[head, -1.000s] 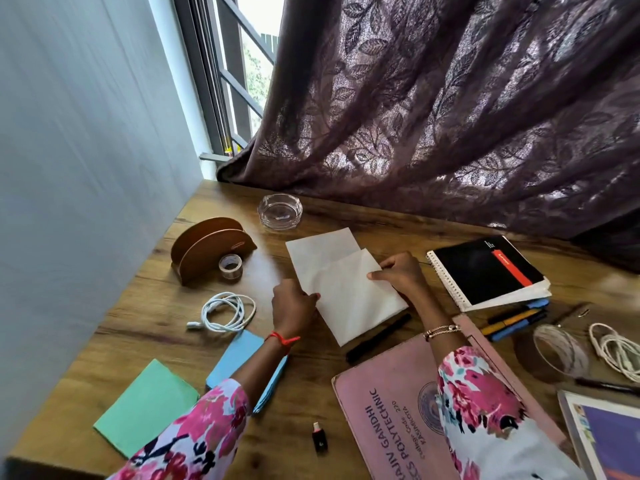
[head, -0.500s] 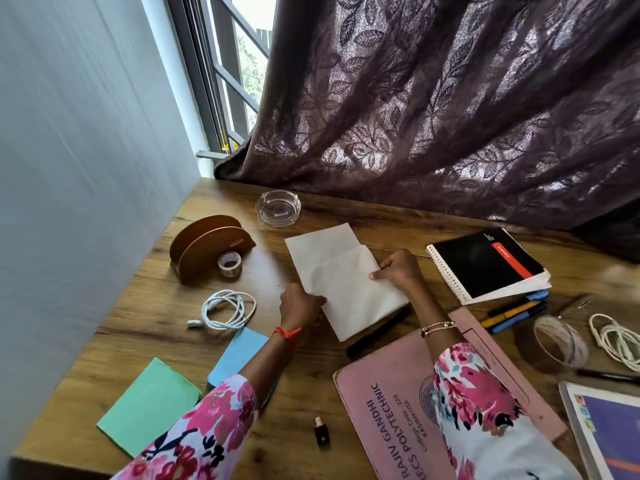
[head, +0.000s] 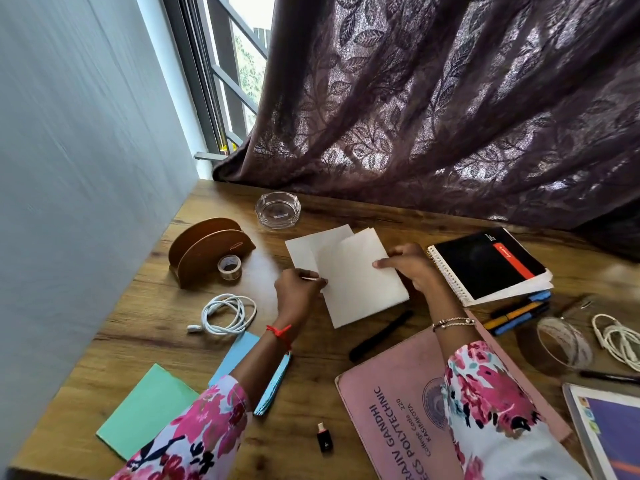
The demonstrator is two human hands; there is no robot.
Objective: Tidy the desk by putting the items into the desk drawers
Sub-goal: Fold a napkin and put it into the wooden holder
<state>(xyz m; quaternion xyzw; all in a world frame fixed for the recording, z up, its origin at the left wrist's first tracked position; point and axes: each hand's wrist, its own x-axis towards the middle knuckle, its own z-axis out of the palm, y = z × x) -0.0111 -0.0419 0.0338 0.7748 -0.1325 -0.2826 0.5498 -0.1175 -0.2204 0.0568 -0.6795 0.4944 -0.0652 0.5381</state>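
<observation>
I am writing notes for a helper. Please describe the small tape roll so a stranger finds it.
On the desk, look left, near the window, for the brown half-round wooden holder. The small tape roll sits right at its front. Unlike the big tape roll far right, it is small and left of the white papers.

Left hand (head: 298, 292) and right hand (head: 412, 268) in pinching grips

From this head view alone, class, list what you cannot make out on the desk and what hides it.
Drawers: none appear in the head view.
Pink folder: right sleeve covers its crest; bottom edge cuts the title.
Tablet: cut by the right edge.
White papers: sheet count unclear, overlapped between left hand and right hand.
</observation>
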